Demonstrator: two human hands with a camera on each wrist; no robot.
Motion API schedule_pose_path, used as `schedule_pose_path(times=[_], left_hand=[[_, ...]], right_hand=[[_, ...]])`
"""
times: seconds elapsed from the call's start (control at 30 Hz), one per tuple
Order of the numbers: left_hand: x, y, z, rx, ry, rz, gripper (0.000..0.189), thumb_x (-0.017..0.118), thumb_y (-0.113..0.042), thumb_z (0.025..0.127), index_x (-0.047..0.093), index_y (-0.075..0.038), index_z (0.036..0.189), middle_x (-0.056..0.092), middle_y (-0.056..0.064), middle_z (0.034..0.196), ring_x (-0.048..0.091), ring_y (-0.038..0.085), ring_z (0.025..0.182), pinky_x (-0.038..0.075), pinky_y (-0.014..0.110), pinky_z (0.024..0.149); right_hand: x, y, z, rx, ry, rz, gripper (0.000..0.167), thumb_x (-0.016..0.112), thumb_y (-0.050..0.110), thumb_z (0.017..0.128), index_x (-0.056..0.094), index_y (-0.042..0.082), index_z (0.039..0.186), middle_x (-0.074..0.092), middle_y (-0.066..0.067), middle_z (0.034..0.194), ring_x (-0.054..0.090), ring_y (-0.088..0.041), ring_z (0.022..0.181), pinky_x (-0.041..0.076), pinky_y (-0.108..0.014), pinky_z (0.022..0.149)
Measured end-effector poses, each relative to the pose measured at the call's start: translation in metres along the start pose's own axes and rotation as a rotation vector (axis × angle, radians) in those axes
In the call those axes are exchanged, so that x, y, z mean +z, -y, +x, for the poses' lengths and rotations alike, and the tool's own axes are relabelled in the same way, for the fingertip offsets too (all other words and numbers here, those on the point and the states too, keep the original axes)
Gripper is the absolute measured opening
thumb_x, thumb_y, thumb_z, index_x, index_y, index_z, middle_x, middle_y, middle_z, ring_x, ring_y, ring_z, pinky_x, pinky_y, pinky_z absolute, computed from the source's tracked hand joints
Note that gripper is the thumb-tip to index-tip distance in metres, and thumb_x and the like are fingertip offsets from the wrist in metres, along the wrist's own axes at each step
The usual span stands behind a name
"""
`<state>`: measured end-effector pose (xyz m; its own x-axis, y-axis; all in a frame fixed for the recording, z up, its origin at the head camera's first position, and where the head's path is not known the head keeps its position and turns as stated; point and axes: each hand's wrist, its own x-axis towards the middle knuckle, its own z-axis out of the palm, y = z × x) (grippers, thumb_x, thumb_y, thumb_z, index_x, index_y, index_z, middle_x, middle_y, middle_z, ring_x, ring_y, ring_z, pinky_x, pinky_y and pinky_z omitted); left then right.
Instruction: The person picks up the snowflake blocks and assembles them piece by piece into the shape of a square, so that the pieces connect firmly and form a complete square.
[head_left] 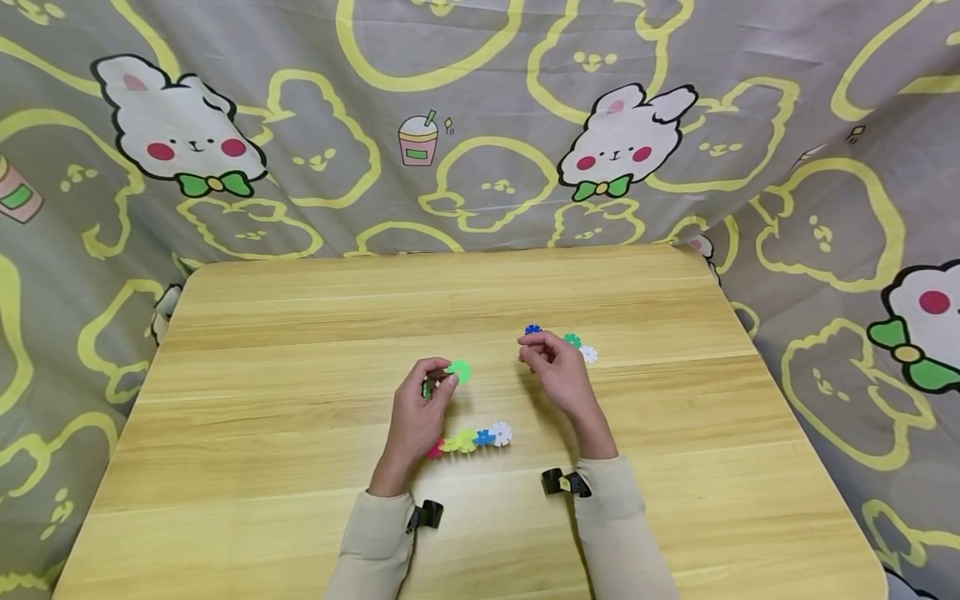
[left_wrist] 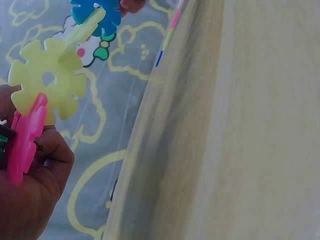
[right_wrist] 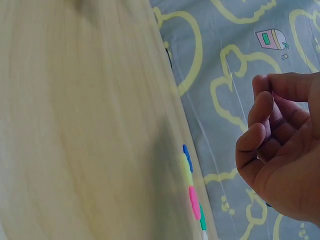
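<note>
A chain of snowflake-shaped plastic discs hangs from my left hand (head_left: 420, 417). Its fingers and thumb grip it near the green disc (head_left: 460, 372) and the pink disc (left_wrist: 27, 140). Linked on from the pink one are a yellow disc (left_wrist: 47, 80), another yellow piece, a blue disc (head_left: 483, 437) and a white disc (head_left: 501, 433). To the right, my right hand (head_left: 561, 375) hovers above the table with its fingers loosely bent. Thumb and fingertips come close together in the right wrist view, and no thing shows between them.
Behind the right hand, a second chain lies on the wooden table (head_left: 262, 467), with a blue disc (head_left: 533, 330), a green disc (head_left: 572, 340) and a white disc (head_left: 588, 354); the hand covers part of it. A patterned curtain (head_left: 480, 92) surrounds the table's back and sides.
</note>
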<state>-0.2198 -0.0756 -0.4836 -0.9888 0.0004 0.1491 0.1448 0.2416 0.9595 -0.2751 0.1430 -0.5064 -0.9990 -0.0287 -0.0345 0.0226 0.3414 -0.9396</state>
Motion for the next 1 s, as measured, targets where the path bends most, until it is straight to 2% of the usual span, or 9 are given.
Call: schedule_pose_path(times=[0.2, 0.43, 0.7, 0.83, 1.0], left_hand=[[0.0, 0.001, 0.001, 0.002, -0.003, -0.002, 0.019, 0.06, -0.004, 0.094, 0.059, 0.005, 0.111, 0.062, 0.016, 0.091, 0.049, 0.014, 0.074, 0.041, 0.022, 0.066], [0.0, 0.001, 0.001, -0.003, -0.005, -0.002, 0.019, 0.06, -0.004, 0.094, 0.06, 0.004, 0.111, 0.062, 0.016, 0.09, 0.05, 0.014, 0.075, 0.041, 0.022, 0.066], [-0.001, 0.0, 0.001, -0.006, -0.003, -0.004, 0.018, 0.06, -0.003, 0.094, 0.06, 0.004, 0.111, 0.062, 0.016, 0.09, 0.05, 0.014, 0.074, 0.041, 0.022, 0.066], [-0.001, 0.0, 0.001, -0.003, -0.002, 0.003, 0.018, 0.06, -0.003, 0.094, 0.06, 0.004, 0.111, 0.062, 0.016, 0.09, 0.05, 0.015, 0.074, 0.041, 0.022, 0.066], [-0.001, 0.0, 0.001, -0.006, -0.001, 0.009, 0.018, 0.06, -0.004, 0.094, 0.06, 0.004, 0.111, 0.063, 0.016, 0.09, 0.051, 0.015, 0.075, 0.042, 0.022, 0.066]], right_hand=[[-0.005, -0.005, 0.002, 0.0, -0.06, -0.114, 0.02, 0.062, 0.015, 0.094, 0.068, 0.004, 0.11, 0.063, -0.008, 0.091, 0.052, -0.019, 0.077, 0.043, -0.021, 0.063], [-0.02, -0.014, 0.004, 0.054, -0.146, -0.22, 0.019, 0.063, 0.014, 0.092, 0.069, 0.007, 0.108, 0.061, -0.007, 0.092, 0.052, -0.018, 0.08, 0.043, -0.023, 0.068], [-0.037, -0.027, 0.008, 0.172, -0.145, -0.273, 0.028, 0.061, 0.022, 0.094, 0.065, 0.008, 0.118, 0.055, -0.01, 0.107, 0.051, -0.021, 0.088, 0.043, -0.03, 0.072], [-0.043, -0.031, 0.009, 0.193, -0.123, -0.281, 0.032, 0.06, 0.021, 0.095, 0.063, 0.007, 0.123, 0.054, -0.014, 0.115, 0.05, -0.023, 0.088, 0.042, -0.031, 0.071], [-0.048, -0.036, 0.009, 0.236, -0.109, -0.31, 0.037, 0.057, 0.017, 0.095, 0.058, 0.007, 0.13, 0.047, -0.019, 0.125, 0.048, -0.028, 0.101, 0.042, -0.037, 0.083]])
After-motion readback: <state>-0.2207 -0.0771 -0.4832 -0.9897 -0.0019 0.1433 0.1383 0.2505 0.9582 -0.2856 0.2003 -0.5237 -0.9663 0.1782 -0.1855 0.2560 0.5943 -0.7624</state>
